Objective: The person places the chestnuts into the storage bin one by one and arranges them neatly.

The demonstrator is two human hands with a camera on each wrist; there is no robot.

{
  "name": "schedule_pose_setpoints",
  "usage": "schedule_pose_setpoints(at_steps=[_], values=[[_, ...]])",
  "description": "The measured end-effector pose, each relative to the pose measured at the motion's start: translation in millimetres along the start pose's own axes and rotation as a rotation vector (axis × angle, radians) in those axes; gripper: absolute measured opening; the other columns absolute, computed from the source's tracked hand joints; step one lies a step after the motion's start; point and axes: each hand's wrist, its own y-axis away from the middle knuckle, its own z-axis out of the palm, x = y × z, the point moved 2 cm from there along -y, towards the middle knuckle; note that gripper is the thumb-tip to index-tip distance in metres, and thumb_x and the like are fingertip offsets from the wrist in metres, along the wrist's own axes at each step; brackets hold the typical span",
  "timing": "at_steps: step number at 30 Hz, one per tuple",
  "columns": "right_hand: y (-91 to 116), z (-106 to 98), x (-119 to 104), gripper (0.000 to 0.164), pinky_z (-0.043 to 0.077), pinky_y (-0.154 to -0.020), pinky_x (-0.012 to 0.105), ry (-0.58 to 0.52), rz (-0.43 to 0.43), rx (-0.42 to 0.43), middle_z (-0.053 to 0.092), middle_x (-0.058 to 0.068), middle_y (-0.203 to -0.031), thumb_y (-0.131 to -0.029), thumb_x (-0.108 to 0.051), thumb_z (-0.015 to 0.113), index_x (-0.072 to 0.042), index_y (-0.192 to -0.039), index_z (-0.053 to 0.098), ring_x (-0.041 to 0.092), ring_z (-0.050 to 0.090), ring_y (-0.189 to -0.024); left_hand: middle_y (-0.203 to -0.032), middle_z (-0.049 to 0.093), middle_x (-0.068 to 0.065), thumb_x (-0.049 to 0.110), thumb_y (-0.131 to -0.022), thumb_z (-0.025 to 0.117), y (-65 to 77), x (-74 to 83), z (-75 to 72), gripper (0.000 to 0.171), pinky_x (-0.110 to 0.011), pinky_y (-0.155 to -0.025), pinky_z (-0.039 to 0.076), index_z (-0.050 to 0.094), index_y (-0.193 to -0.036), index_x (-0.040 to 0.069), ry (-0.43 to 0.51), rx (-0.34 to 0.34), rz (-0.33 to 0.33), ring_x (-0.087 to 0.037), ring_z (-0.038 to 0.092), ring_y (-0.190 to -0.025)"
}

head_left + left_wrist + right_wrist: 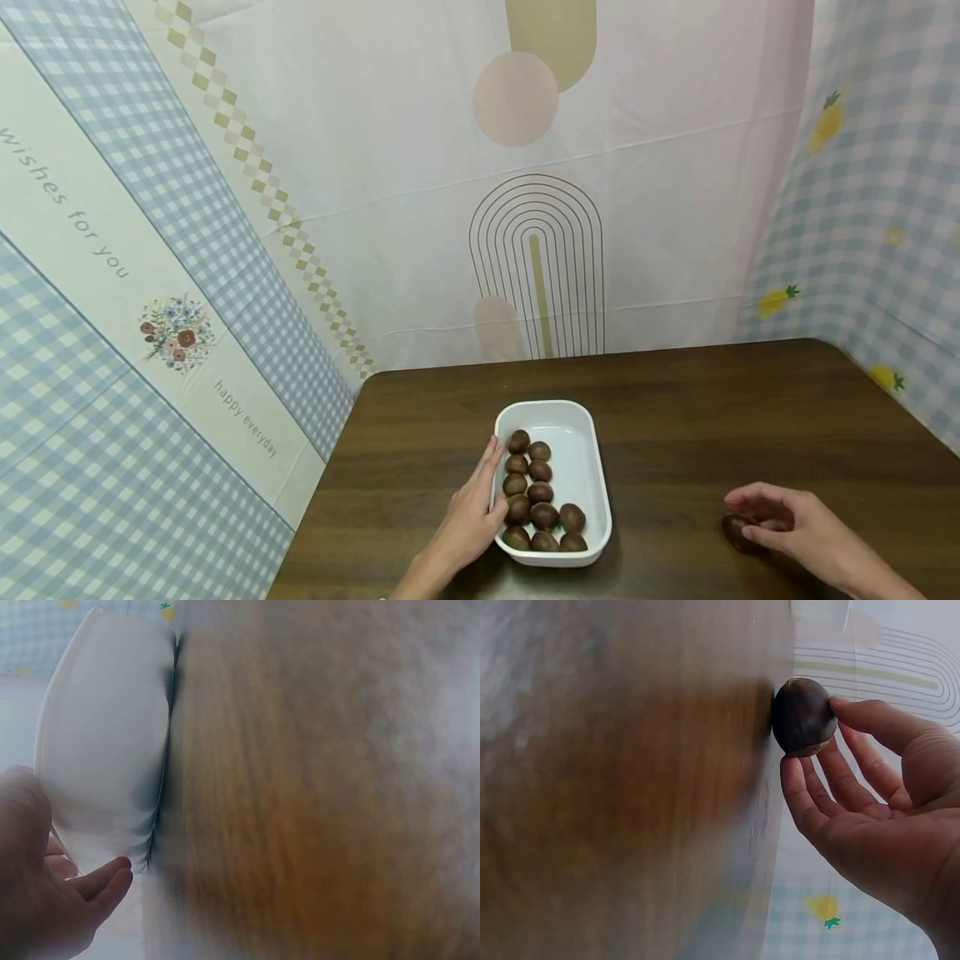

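Note:
A white rectangular dish stands on the table, holding several dark brown chestnuts along its left side and near end. At the dish's left side, my left hand holds the wall, thumb at the rim and fingers along the outside. The left wrist view shows that outer wall beside the hand. Well to the right, my right hand pinches one chestnut low over the table. Its glossy shell sits between thumb and fingertips in the right wrist view; whether it touches the table is unclear.
The dark wooden table has rounded far corners. Behind it hangs a pale patterned cloth. Blue checked cloth drapes the left side, and another checked cloth with yellow fruit prints hangs at the right.

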Motion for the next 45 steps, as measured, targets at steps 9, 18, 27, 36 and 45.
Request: schedule_pose_setpoints(at_steps=[9,18,27,36,45], values=[[0.8,2.3,0.2,0.033,0.058,-0.077,0.023,0.026,0.000,-0.008,0.075,-0.002,-0.116,-0.098,-0.003,0.073,0.012,-0.125,0.064,-0.006,0.065,-0.103,-0.174,0.028,-0.011,0.006,-0.092,0.056,0.8,-1.1,-0.2,0.076,-0.056,-0.107,0.049,0.036,-0.165,0.004,0.007,0.001,0.002,-0.034,0.050,-0.145],[-0.2,4.7,-2.9,0.031,0.058,-0.075,0.024,0.056,-0.015,-0.013,0.075,0.002,-0.115,-0.096,-0.001,0.074,0.012,-0.124,0.065,-0.006,0.064,-0.102,-0.174,0.027,-0.011,0.006,-0.091,0.056,1.0,-1.9,-0.5,0.076,-0.056,-0.108,0.049,0.035,-0.165,0.004,0.012,0.002,0.004,-0.034,0.048,-0.146],[-10.4,7.5,-12.9,0.033,0.059,-0.074,0.025,0.066,-0.023,0.013,0.076,0.006,-0.114,-0.096,-0.005,0.075,0.008,-0.125,0.066,0.000,0.068,-0.097,-0.175,0.026,-0.009,0.007,-0.092,0.055,0.9,-2.4,0.0,0.076,-0.056,-0.109,0.048,0.034,-0.166,0.006,0.010,-0.005,0.002,-0.034,0.048,-0.146],[-27.3,10.0,-34.7,0.030,0.059,-0.076,0.025,0.005,-0.064,-0.002,0.075,0.011,-0.118,-0.099,-0.002,0.070,0.007,-0.128,0.065,0.004,0.071,-0.100,-0.174,0.028,-0.012,0.007,-0.092,0.055,0.4,-0.5,-1.4,0.075,-0.056,-0.109,0.048,0.036,-0.164,0.003,0.009,0.001,0.015,-0.034,0.049,-0.145],[-51.8,23.1,-67.6,0.034,0.058,-0.083,0.023,-0.001,-0.050,0.000,0.072,0.016,-0.122,-0.099,-0.013,0.074,0.002,-0.128,0.067,0.009,0.072,-0.105,-0.174,0.028,-0.011,0.008,-0.092,0.056,1.2,-0.7,-1.3,0.076,-0.056,-0.107,0.049,0.036,-0.165,0.004,0.003,0.001,0.008,-0.034,0.050,-0.144]])
